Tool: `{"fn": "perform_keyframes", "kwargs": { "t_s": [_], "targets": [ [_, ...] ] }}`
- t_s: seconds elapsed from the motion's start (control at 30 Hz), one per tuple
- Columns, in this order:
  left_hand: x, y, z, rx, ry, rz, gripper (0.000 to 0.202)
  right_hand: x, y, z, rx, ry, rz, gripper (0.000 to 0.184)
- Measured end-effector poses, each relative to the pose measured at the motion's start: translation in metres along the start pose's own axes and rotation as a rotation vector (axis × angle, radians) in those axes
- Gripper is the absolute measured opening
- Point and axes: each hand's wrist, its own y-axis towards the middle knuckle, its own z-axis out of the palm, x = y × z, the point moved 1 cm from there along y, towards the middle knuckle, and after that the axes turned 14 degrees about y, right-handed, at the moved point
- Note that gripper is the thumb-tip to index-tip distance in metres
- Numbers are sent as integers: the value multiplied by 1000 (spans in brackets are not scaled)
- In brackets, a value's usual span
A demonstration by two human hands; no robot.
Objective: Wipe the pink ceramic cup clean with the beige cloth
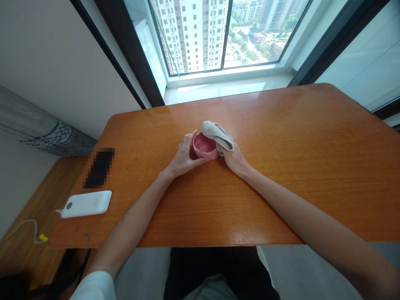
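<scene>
Left hand (184,156): partly open, fingers spread and curved; gripping the left side of the pink bowl (203,146), thumb lying along the near side of the bowl.

Right hand (234,159): cupped and closed over the grey-white cloth (218,134); fingers hidden beneath the cloth; the cloth is pressed against the right rim of the bowl.

Pink bowl: held between both hands, near the middle of the table; slightly tilted, with the interior visible. Contact of its base with the table cannot be determined.

Cloth: folded, draped over the far right rim and partly inside the bowl.

Table: orange-brown wooden tabletop (290,141), with both forearms extended across it.

Left of hands: white power bank (86,204) lying near the table's left edge, with a pixelated dark rectangular object (99,167) just beyond it.

Cable: white cable (21,229) running from the power bank, with a yellow tag (43,237) on it.

Background: large window (221,37) beyond the table, with high-rise buildings (190,33) outside.

Wearer: white sleeve (93,287) on the left arm; dark trousers (218,271) below the table edge.
</scene>
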Motion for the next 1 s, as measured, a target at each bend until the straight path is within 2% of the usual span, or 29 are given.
{"fn": "perform_keyframes", "kwargs": {
  "t_s": [0.07,0.13,0.33,0.43,0.6,0.73,0.9,1.0],
  "targets": [
    [1,-1,-3,62,-58,16,117,-1,-1,0,-5,10,-1,80],
    [2,-2,-4,76,-112,3,120,-2,-1,-1,-5,14,-2,80],
    [-5,0,2,-34,-33,-79,132,-4,-1,-1,-14,-5,-2,72],
    [-5,-1,4,-53,18,-67,128,-2,-1,0,-15,-13,6,73],
    [0,-2,1,23,-24,42,116,1,-1,1,-8,-12,11,79],
    [-4,-1,1,-21,1,-20,113,1,-2,1,-13,-11,18,77],
    [-13,0,8,-112,106,-104,120,0,-2,2,0,-22,17,72],
    [-10,0,6,-48,89,-48,121,1,-2,1,5,-19,28,71]
  ]
}}
